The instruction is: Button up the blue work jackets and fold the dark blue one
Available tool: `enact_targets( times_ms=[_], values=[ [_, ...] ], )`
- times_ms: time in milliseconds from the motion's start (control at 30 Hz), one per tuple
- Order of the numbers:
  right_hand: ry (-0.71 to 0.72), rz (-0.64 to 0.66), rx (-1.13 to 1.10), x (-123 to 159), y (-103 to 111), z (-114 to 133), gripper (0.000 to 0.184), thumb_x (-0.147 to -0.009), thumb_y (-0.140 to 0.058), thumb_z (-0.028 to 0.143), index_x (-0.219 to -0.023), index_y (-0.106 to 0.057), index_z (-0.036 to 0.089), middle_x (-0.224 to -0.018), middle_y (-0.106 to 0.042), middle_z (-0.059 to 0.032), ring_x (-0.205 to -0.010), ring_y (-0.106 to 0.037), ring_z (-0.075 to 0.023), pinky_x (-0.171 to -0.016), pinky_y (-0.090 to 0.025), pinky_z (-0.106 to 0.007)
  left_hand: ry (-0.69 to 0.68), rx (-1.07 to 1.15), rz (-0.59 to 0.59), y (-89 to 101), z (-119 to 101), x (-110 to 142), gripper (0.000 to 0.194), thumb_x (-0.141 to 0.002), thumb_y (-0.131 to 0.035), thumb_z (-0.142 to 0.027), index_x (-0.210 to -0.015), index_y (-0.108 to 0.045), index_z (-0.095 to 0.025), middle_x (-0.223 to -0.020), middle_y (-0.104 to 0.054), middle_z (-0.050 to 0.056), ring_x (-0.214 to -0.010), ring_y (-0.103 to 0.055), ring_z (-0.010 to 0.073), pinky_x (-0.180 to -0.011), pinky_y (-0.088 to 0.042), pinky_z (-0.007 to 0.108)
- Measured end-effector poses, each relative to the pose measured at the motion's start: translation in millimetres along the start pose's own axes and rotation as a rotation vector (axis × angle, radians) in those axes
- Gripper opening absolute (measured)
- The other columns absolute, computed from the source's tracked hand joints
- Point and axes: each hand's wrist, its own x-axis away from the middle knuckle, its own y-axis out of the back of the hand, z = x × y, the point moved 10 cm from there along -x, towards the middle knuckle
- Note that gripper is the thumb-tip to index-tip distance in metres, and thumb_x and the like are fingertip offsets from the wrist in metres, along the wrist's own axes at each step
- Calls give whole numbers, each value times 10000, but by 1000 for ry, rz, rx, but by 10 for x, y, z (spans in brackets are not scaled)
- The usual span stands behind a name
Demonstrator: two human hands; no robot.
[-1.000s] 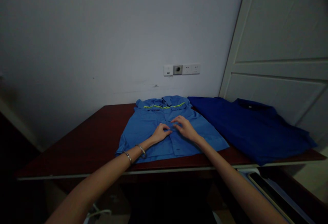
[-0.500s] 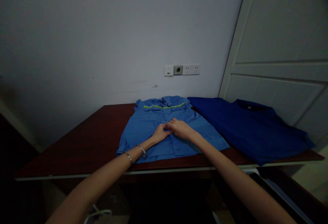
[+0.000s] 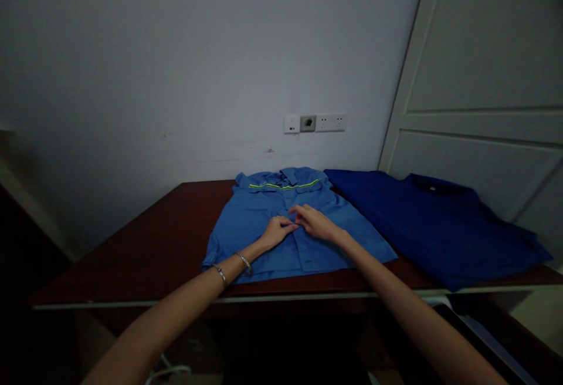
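A light blue work shirt [image 3: 246, 212] with a yellow-green stripe across its chest lies front up on the table, its collar toward the wall. Both hands are at its front placket, about mid-length. My left hand [image 3: 277, 230], with bracelets at the wrist, rests on the cloth with thumb and fingers closed on the placket edge. Just to its right, my right hand [image 3: 313, 222] bends over the placket, its index finger raised and curved, its lower fingers closed at the cloth. Any button between the fingers is too small to see.
A dark blue shirt [image 3: 409, 220] lies on the right of the dark red table [image 3: 153, 238], its lower corner over the front edge. Behind are a pale wall with sockets [image 3: 314, 123] and, at right, a white panelled door [image 3: 479, 121]. A cable [image 3: 169, 370] shows below.
My right hand has moved slightly right, apart from my left fingers, and its index finger has lifted. The left hand stays on the placket. The whole view has shifted a little.
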Motion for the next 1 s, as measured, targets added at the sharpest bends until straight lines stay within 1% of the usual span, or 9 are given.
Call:
enact_targets(
  times_ms=[100,200,300,367,433,533,667,867,1000],
  values=[
    [2,-38,-42,15,1,-26,322,-792,-425,62,-1088,-473,179,-838,-562,-38,-836,-471,-162,-741,-376,-259,-5,34,12,0,1,-1,223,-747,-567,-326,-688,-698,-156,-745,-690,32,-756,-582,169,-800,-402,287],
    [-3,-68,-71,29,-1,-48,323,-786,-409,50,-1077,-464,177,-836,-564,-33,-836,-475,-160,-753,-377,-271,44,97,38,-19,53,-17,207,-731,-560,-284,-641,-690,-150,-722,-683,27,-745,-574,167,-776,-406,280],
    [-5,-90,-99,34,-3,-64,331,-776,-405,40,-1077,-446,172,-849,-562,-33,-829,-482,-154,-748,-387,-267,185,225,53,-37,191,-29,152,-674,-576,-225,-612,-685,-139,-702,-679,17,-719,-572,166,-763,-410,286],
    [-10,-107,-104,32,-1,-77,328,-773,-407,40,-1073,-439,168,-855,-557,-35,-824,-485,-153,-745,-394,-266,291,322,35,-31,291,-22,120,-631,-588,-195,-636,-691,-133,-707,-683,14,-719,-575,169,-777,-411,296],
    [-16,-127,-90,31,3,-85,313,-776,-411,48,-1065,-439,165,-860,-550,-40,-830,-486,-157,-746,-399,-272,349,395,8,-13,342,-16,123,-604,-593,-184,-651,-694,-133,-715,-689,13,-736,-578,176,-803,-405,309],
    [-4,-153,-47,39,13,-46,277,-800,-405,72,-1060,-443,159,-888,-533,-57,-846,-484,-165,-751,-409,-283,382,453,-13,4,363,-11,124,-588,-585,-190,-628,-690,-136,-694,-686,10,-734,-576,183,-812,-398,321],
    [42,-168,33,56,21,71,262,-812,-379,63,-1049,-451,147,-936,-519,-82,-872,-474,-176,-753,-419,-296,426,467,3,-15,392,3,121,-576,-568,-182,-605,-677,-138,-622,-658,-3,-673,-556,171,-767,-390,312],
    [103,-168,164,51,19,187,263,-814,-366,47,-1038,-471,135,-953,-517,-95,-934,-436,-202,-779,-411,-326,419,479,-2,-3,397,-12,98,-566,-550,-171,-578,-637,-128,-561,-594,-27,-602,-495,135,-687,-358,275],
    [132,-145,270,39,-5,230,319,-777,-372,9,-1052,-487,120,-949,-509,-104,-941,-412,-217,-782,-401,-342,397,484,37,-16,382,-33,92,-572,-527,-168,-566,-613,-136,-555,-576,-31,-596,-477,129,-680,-354,269]
  ],
)
